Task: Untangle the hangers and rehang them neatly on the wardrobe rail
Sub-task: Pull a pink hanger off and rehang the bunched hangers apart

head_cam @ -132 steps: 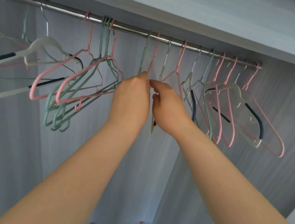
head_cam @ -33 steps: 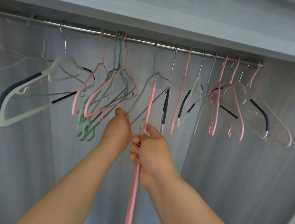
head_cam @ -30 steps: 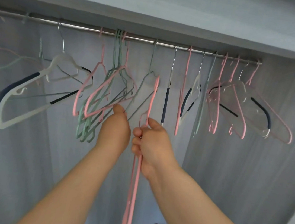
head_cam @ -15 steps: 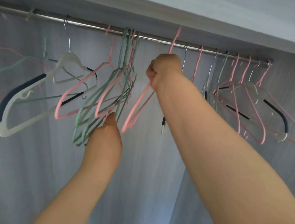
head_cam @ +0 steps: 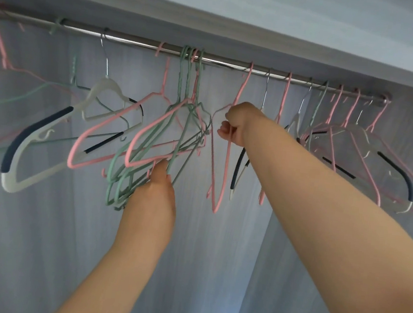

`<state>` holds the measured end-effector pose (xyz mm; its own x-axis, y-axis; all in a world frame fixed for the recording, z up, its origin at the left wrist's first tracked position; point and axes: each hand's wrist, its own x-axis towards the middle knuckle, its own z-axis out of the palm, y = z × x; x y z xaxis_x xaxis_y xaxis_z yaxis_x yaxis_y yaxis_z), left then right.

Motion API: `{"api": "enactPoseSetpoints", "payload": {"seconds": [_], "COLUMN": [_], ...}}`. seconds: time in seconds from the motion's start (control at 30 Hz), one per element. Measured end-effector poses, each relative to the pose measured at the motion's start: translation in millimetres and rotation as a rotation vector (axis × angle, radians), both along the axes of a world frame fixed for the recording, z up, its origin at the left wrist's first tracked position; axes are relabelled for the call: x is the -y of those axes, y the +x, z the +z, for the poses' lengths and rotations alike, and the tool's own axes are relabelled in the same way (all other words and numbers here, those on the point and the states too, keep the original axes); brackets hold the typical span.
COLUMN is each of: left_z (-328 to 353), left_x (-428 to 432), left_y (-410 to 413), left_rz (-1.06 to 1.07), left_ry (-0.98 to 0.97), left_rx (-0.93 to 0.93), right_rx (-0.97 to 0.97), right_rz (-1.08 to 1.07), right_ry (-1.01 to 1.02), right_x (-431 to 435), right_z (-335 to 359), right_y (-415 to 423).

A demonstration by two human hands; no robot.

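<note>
1. The inside of a wardrobe has pale grey-blue wood-grain panels, with a board across the top.
2. A metal rail (head_cam: pixel 141 42) runs just under that board from left to right. Hangers are hooked along its whole length.
3. The right hand (head_cam: pixel 235 123) is raised near the middle of the rail. Its fingers are curled round the shoulder of a pink hanger (head_cam: pixel 242 88).
4. That pink hanger has its hook over the rail and hangs edge-on, with its body pointing down below the hand.
5. The left hand (head_cam: pixel 156 189) is lower and to the left. Its thumb points up and its fingers close on the bottom bars of a tangled bunch (head_cam: pixel 187 82) of green and pink hangers.
6. The hooks of the bunch crowd together on the rail, and its frames tilt down to the left, crossing one another.
7. Further left hangs a white hanger (head_cam: pixel 105 87) with dark blue pads, also tilted.
8. At the right end, a cluster (head_cam: pixel 350 111) of pink and clear hangers overlaps.
</note>
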<state>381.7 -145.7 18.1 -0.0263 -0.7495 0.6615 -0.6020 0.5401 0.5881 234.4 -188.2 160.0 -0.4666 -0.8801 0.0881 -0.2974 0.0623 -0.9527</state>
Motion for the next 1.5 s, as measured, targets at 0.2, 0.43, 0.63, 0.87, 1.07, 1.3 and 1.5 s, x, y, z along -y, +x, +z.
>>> {"api": "enactPoseSetpoints", "payload": {"seconds": [0.2,0.43,0.63,0.87,1.07,1.3,1.5], "left_z": [8,19,24,32,29,-2,14], "left_x": [-12,-20,-18,-39,-39,-54,-67], "left_y": [-7,-17,-50,-73,-85,-49,9], "left_rz": [-0.051,-0.141,-0.021,-0.138,-0.257,-0.360,-0.114], "left_ry": [-0.068,-0.045,0.036,0.085,0.093,0.000,-0.399], "left_rx": [-0.058,-0.044,0.161,0.140,0.174,-0.073,-0.214], "right_rx": [-0.753,-0.811,-0.512,-0.387,-0.411,-0.590,-0.111], "right_rz": [-0.111,0.353,0.286,0.206,0.174,0.172,0.253], "right_ry": [0.028,-0.100,-0.099,-0.086,-0.103,-0.214,-0.186], "right_x": [-48,-130,-116,-116,-116,-105,-67], "right_z": [-5,-65,-63,-67,-70,-60,-40], "right_y": [34,61,32,11,10,30,63]}}
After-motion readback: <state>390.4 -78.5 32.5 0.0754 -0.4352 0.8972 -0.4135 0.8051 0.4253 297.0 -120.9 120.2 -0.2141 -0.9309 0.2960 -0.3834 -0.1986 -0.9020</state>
